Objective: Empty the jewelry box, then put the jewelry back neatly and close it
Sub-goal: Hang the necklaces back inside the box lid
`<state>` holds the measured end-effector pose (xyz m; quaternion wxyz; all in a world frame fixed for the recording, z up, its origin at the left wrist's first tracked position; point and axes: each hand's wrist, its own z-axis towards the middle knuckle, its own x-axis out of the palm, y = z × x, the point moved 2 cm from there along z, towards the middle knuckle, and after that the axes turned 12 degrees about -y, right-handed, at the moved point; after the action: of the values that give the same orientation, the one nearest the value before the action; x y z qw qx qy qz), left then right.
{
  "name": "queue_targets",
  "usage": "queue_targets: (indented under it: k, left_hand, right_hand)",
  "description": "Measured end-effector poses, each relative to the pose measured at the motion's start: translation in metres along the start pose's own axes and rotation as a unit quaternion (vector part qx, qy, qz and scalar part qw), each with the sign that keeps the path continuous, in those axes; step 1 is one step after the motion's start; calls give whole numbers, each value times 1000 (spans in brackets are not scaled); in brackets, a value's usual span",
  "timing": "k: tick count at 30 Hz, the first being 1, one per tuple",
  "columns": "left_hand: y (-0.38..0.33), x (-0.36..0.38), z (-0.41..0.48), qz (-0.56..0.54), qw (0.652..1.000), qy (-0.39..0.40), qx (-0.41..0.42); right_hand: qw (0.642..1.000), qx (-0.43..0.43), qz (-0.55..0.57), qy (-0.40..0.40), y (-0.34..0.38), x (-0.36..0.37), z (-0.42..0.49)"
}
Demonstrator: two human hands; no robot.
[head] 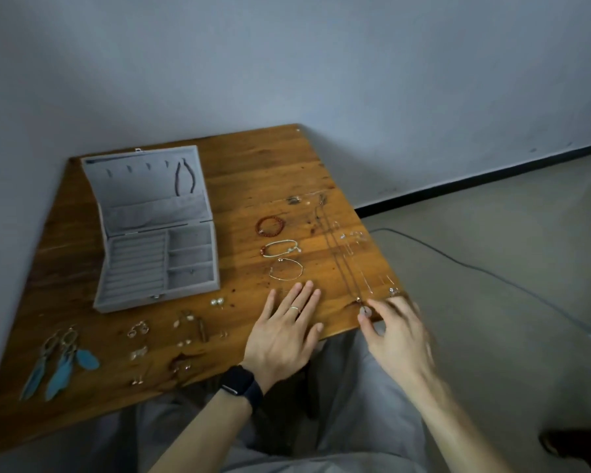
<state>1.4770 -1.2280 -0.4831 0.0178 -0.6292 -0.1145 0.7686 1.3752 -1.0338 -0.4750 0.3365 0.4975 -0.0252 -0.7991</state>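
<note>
1. A grey velvet jewelry box (133, 302) stands open on the left of a brown wooden counter (253, 172), its lid (144, 206) upright, with a dark beaded necklace (184, 179) hanging inside the lid.
2. The person's left hand (284, 332) lies flat on the counter, fingers straight and slightly spread, with a black smartwatch (241, 382) on the wrist.
3. The right hand (396, 332), blurred, reaches the counter's right edge; thumb and forefinger flank a small pale pendant (364, 310), but whether they pinch it cannot be told.
4. Long thin chain necklaces (342, 264) stretch away from the pendant.
5. A red bead bracelet (282, 224), a pale cord bracelet (265, 250) and a thin silver bangle (302, 268) lie in a row beyond the left hand.
6. Blue feather earrings (62, 367) and small metal earrings (185, 336) lie in front of the box.
</note>
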Motion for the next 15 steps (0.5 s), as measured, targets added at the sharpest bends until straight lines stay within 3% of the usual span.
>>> queue_targets:
  k: [3,10,15]
  left_hand:
    - [0,4,-3,12,999,-5,34]
    - [0,2,-2,2,1000,1,19]
    - [-2,-13,11,-71,995,-39,-61]
  right_hand:
    - [999,-23,-17,-15,5,8,-10]
    - [998,-40,-38,-25,16,13,-7]
    - [996,-86,2,-7,22,12,6]
